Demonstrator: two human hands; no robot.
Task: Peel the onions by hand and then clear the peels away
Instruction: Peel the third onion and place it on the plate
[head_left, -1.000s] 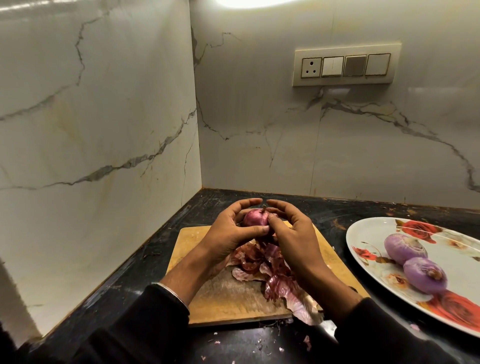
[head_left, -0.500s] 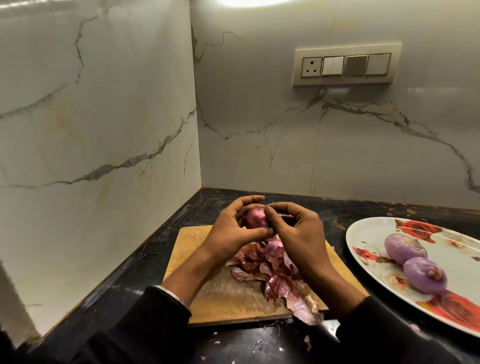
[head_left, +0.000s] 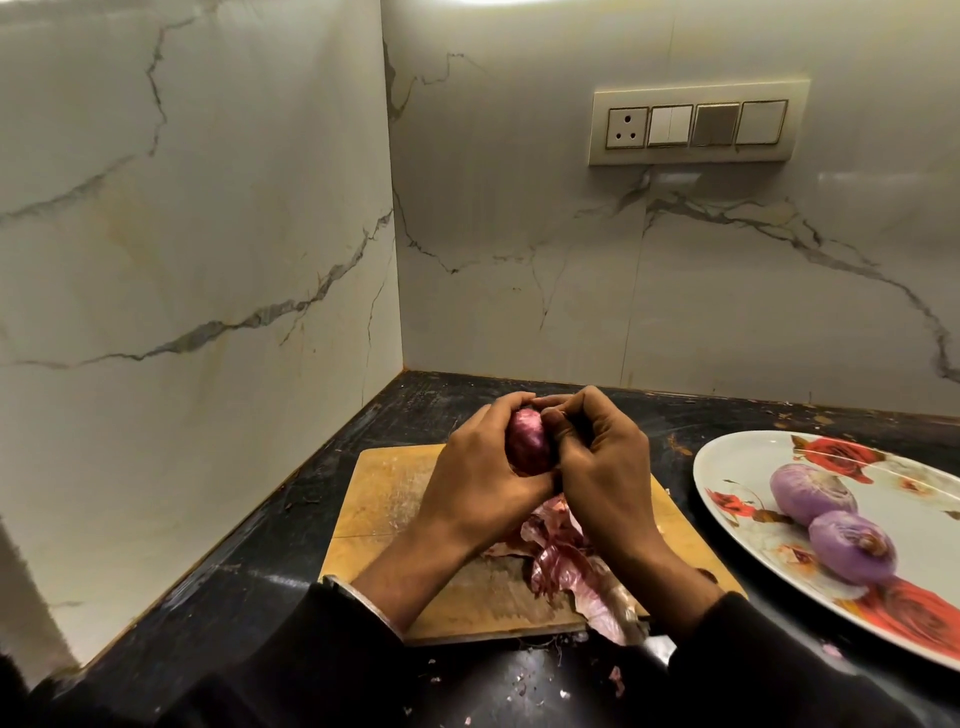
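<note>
Together, the left hand (head_left: 480, 480) and right hand (head_left: 602, 467) curl tightly around a red onion (head_left: 527, 447) above the peels (head_left: 561, 561).

One head-worn camera looks forward and down, close over the tabletop (head_left: 270, 587). It faces the wall corner (head_left: 397, 291). Edges seem bent by the wide lens.

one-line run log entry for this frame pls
step: peeling | left hand: grips red onion | right hand: pinches its skin | peel pile: wooden board | floral plate: two peeled onions
</note>
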